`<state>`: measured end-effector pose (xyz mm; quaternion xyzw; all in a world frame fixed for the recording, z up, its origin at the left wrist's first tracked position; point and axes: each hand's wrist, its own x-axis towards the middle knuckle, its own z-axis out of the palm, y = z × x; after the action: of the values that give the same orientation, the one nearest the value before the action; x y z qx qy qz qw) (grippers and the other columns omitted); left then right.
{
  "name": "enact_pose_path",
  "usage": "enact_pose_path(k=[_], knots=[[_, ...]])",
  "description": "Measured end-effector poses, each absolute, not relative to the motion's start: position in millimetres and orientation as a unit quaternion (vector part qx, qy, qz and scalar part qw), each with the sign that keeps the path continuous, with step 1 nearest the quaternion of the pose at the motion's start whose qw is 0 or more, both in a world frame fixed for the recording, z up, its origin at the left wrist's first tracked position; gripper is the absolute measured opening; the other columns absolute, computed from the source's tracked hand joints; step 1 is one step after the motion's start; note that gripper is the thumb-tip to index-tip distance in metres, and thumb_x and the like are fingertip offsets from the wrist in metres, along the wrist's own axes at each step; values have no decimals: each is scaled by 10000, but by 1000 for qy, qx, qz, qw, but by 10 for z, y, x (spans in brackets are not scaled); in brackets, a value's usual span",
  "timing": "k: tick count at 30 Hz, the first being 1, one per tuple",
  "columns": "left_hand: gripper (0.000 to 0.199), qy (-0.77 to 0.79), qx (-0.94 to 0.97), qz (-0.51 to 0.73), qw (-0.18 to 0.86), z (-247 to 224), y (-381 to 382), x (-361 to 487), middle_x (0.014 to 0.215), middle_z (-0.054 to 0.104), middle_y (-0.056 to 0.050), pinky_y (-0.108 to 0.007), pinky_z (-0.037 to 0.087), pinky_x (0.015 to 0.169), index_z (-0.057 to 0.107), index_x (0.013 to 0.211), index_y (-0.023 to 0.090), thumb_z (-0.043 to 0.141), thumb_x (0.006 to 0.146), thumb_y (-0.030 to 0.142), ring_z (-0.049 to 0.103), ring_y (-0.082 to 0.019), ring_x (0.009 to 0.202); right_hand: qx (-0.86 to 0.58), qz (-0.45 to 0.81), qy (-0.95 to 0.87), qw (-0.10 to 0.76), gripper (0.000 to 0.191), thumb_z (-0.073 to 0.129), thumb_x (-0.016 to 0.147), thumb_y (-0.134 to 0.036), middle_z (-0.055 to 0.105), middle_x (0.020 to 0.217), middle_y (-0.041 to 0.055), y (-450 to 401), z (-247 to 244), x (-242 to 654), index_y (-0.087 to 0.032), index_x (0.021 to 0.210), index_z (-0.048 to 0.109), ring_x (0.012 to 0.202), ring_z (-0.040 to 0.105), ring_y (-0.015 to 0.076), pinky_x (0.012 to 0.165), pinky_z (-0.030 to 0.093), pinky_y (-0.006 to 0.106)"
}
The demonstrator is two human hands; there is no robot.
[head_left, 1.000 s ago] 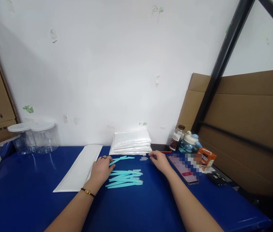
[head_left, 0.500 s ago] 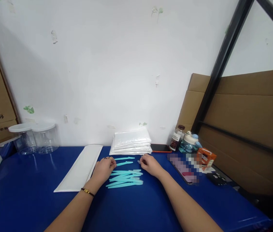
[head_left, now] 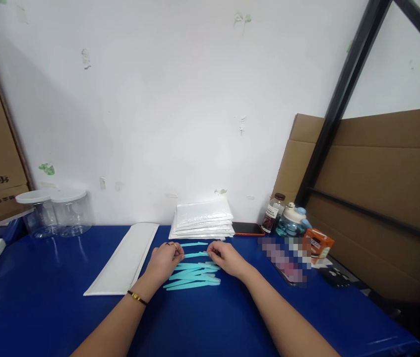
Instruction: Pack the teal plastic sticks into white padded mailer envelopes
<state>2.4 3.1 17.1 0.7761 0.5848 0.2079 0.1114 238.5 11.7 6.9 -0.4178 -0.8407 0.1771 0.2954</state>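
My left hand [head_left: 165,259] pinches the handle end of a turquoise eyebrow razor [head_left: 195,255], held level just over the table. My right hand [head_left: 229,258] is closed at the razor's blade end, its fingertips on a small clear cap [head_left: 207,253] that is mostly hidden by them. Just beyond lies another turquoise razor [head_left: 195,244], with no cap visible on its blade end. Nearer to me several more razors [head_left: 194,284] lie in a loose, overlapping pile, clear caps on their right ends.
A long white padded mailer [head_left: 122,260] lies left of my hands. Behind them is a stack of white mailers [head_left: 202,218], beside a phone [head_left: 249,228]. Two clear jars [head_left: 71,213] stand far left. A brown-capped bottle [head_left: 270,218], a drinking bottle [head_left: 292,221] and an orange box [head_left: 317,245] stand right.
My right hand has moved left and slightly nearer, bringing the cap to the razor's blade end. My left hand has shifted a little right with the razor.
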Motion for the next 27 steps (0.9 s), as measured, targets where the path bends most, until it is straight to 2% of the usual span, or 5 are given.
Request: enact_pose_path(k=[8,12,15,22,27], knots=[[124,567,796,178,116,165,-8,90,816,651,7,-267,348,730,630,780,241,521,795,298,557,-168,860,-409,174,-851,278,174,465,843,-198,654,806,21,120,101,2454,-192,863,637,715,578,144,649,418,232],[241,578,787,208,63,70,51,39,1098,617,-18,-299,363,834,612,1012,264,436,855,317,496,-194,1057,-507,89,-789,335,205,474,815,-159,642,926,63,299,34,2769,-185,927,643,867,582,191,805,431,300],[325,599,775,194,47,-8,108,-15,1247,540,-18,-322,362,876,553,1160,281,403,873,305,425,-208,1162,-552,62,-773,308,220,521,790,-177,613,992,78,400,-54,2905,-186,972,644,911,572,205,827,430,305],[188,623,753,203,64,-30,159,-43,1000,627,-5,-283,381,750,632,912,270,468,826,305,518,-192,943,-551,8,-806,216,154,478,823,-143,597,909,73,407,-115,2657,-168,836,629,851,559,172,745,417,242],[161,634,743,189,96,-9,171,-47,842,639,-4,-265,363,688,628,779,235,471,801,265,534,-185,878,-530,23,-814,236,112,485,821,-141,585,871,74,345,-90,2585,-158,810,595,806,549,169,717,407,246]])
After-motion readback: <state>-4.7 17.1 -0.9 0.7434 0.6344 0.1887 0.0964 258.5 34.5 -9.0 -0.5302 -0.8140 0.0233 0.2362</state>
